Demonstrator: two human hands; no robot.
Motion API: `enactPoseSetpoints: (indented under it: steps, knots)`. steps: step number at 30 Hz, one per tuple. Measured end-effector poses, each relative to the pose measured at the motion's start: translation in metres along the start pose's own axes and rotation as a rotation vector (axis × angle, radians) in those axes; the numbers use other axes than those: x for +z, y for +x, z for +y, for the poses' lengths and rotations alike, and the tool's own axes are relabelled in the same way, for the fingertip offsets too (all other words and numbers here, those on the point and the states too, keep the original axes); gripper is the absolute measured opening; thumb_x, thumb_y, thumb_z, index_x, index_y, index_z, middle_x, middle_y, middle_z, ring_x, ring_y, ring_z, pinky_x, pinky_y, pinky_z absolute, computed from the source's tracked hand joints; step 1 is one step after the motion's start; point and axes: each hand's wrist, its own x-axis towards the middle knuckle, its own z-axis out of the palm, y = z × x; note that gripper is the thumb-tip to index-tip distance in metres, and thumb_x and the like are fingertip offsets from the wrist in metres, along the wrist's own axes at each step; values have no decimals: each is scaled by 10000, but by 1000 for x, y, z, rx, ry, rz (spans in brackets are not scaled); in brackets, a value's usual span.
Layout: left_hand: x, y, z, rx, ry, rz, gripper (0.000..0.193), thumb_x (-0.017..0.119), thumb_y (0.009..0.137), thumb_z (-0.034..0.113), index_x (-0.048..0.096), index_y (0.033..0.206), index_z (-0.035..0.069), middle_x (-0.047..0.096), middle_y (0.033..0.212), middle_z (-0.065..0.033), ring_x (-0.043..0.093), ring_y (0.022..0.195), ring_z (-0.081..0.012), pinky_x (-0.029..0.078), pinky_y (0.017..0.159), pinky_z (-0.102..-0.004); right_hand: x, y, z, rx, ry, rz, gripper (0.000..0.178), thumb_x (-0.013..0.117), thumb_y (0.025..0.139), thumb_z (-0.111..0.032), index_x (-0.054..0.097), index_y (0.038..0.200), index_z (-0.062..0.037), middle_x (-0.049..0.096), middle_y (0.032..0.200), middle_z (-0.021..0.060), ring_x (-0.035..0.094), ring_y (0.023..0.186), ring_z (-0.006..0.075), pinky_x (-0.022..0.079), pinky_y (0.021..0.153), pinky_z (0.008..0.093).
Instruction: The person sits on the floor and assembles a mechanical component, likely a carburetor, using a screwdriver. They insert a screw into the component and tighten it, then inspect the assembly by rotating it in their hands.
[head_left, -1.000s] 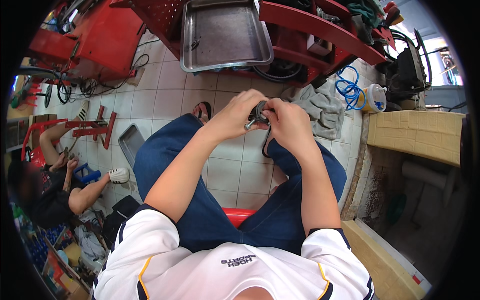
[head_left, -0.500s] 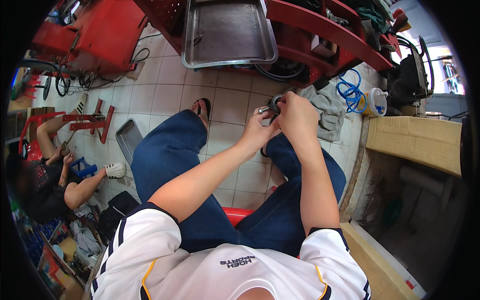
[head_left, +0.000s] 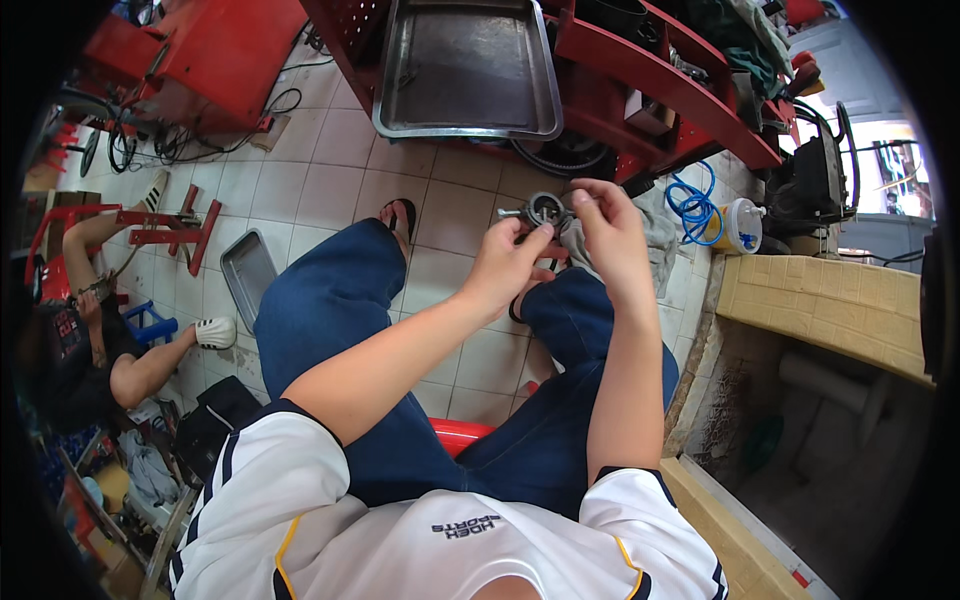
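My left hand [head_left: 505, 265] is closed round a dark, ring-shaped metal part [head_left: 546, 206], held up over the floor between my knees. A light metal rod or bolt end [head_left: 508, 213] sticks out from its left side, and a rod-like piece shows inside the ring. Just right of the part is my right hand [head_left: 610, 225], its fingers bent and the thumb close to the forefinger. Whatever lies between those fingertips, if anything, is too small to make out. Behind my right hand, a grey cloth [head_left: 645, 240] lies over the floor near my right knee.
A metal tray [head_left: 470, 70] sits ahead on a red workbench [head_left: 665, 75]. Another tray [head_left: 248, 268] lies on the tiles at left. A blue hose [head_left: 690, 205], a white-lidded tub [head_left: 738, 226] and a cardboard box [head_left: 820, 305] stand right. Another person [head_left: 100, 340] sits at far left.
My right hand has drawn back to the right from the part, uncovering the ring. The left hand keeps its hold, a little lower and further left.
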Motion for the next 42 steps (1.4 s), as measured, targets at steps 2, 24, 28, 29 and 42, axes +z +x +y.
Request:
enactPoseSetpoints:
  steps: [2, 24, 28, 29, 42]
  knots:
    - [-6, 0, 12, -10, -61, 52, 277, 637, 1022, 256, 614, 1116, -4, 684, 1039, -81, 730, 965, -205, 594, 736, -278, -13, 2, 3, 61, 275, -62, 318, 563, 1011, -92, 606, 1303, 26, 697, 1076, 104, 630, 765, 157, 524, 734, 268]
    - [-30, -16, 57, 181, 359, -126, 195, 670, 964, 61, 611, 1095, -72, 679, 974, -108, 720, 820, -169, 593, 732, -273, 8, -21, -12, -486, -63, -28, 126, 747, 870, 32, 754, 991, -1, 721, 981, 71, 681, 813, 132, 529, 703, 254]
    - [-33, -16, 58, 199, 360, -115, 190, 673, 958, 62, 609, 1078, -70, 681, 953, -104, 724, 800, -172, 594, 715, -272, 17, -25, -13, -539, -121, 46, 143, 758, 857, 28, 754, 997, -4, 712, 970, 67, 681, 791, 152, 533, 684, 259]
    - [-34, -15, 58, 201, 363, -110, 187, 672, 958, 61, 608, 1075, -70, 682, 953, -105, 725, 797, -174, 595, 712, -273, 19, -26, -13, -572, -138, 61, 144, 759, 856, 25, 754, 996, -7, 711, 969, 67, 680, 785, 154, 533, 676, 260]
    - [-28, -18, 58, 210, 444, -91, 177, 664, 945, 35, 634, 1081, -74, 715, 1007, -119, 741, 823, -174, 608, 730, -279, 26, -28, -10, -749, -327, 115, 163, 784, 811, 20, 746, 958, -39, 688, 983, 49, 650, 825, 162, 525, 654, 289]
